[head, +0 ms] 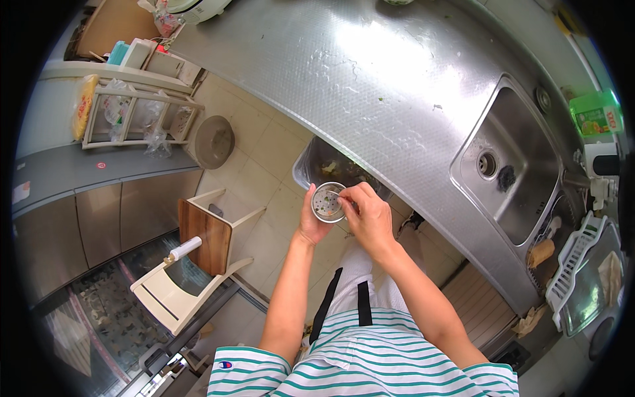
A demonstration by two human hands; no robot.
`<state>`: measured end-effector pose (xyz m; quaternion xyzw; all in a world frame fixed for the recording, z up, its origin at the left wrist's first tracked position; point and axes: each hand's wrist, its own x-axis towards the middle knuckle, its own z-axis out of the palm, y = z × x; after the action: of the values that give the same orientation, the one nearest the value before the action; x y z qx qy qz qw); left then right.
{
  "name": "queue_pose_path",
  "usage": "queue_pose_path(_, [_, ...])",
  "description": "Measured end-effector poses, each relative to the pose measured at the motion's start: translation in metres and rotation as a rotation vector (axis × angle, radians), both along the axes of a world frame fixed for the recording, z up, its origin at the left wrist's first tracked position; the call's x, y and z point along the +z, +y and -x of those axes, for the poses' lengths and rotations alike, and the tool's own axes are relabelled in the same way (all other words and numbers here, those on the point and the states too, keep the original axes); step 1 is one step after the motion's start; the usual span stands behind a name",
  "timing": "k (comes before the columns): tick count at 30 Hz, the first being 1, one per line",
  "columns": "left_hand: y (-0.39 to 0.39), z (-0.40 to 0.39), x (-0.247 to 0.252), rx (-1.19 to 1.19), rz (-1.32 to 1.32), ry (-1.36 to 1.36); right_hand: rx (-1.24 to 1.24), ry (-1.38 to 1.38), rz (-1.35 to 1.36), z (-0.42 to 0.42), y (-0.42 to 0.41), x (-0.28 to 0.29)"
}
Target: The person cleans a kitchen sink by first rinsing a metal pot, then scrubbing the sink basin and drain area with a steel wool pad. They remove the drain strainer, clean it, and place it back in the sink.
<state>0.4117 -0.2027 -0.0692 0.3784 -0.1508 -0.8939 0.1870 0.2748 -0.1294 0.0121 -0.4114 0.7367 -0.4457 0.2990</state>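
A small metal sink strainer basket (327, 202) with a perforated bottom rests in my left hand (313, 226). Bits of green and orange food scrap lie inside it. My right hand (368, 213) reaches over the strainer's right rim, its thumb and fingertips pinched together at the basket's thin handle or inner edge; which of these it grips is hard to make out. Just beyond both hands, below the counter edge, stands a trash bin (303, 166) lined with a clear plastic bag, holding food waste (330, 167).
The wet stainless steel counter (317, 74) runs diagonally ahead, with its sink (521, 149) and open drain (487, 164) at right. A wooden-seated chair (206, 235) stands at left, and a basin (215, 141) leans behind it. A white dish rack (578, 263) sits far right.
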Motion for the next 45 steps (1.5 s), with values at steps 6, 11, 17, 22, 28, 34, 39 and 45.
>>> queue_pose_path(6, [0.005,0.006,0.007,0.016,-0.020,0.004,-0.143,0.086,0.095,0.003,0.001,-0.007])
queue_pose_path(11, [0.006,0.001,-0.001,0.017,0.021,0.043,0.265,0.453,0.218,-0.016,0.016,-0.006])
queue_pose_path(17, [0.011,0.015,0.012,0.069,-0.081,0.025,0.270,0.537,-0.118,-0.034,0.004,-0.005])
queue_pose_path(22, [0.000,0.009,0.006,0.035,-0.093,0.071,0.245,0.509,-0.064,-0.037,0.006,0.000])
queue_pose_path(28, [-0.007,0.013,0.007,0.035,0.040,0.055,0.305,0.373,0.032,-0.025,0.008,0.003])
queue_pose_path(34, [-0.009,0.021,0.022,0.029,0.021,0.034,0.274,0.371,0.085,-0.032,0.001,0.008])
queue_pose_path(39, [-0.015,0.021,0.020,-0.001,0.103,0.042,0.259,0.149,0.086,-0.029,0.003,0.008])
queue_pose_path(45, [-0.019,0.025,0.022,-0.011,0.066,0.100,0.158,0.127,0.116,-0.041,-0.001,0.023])
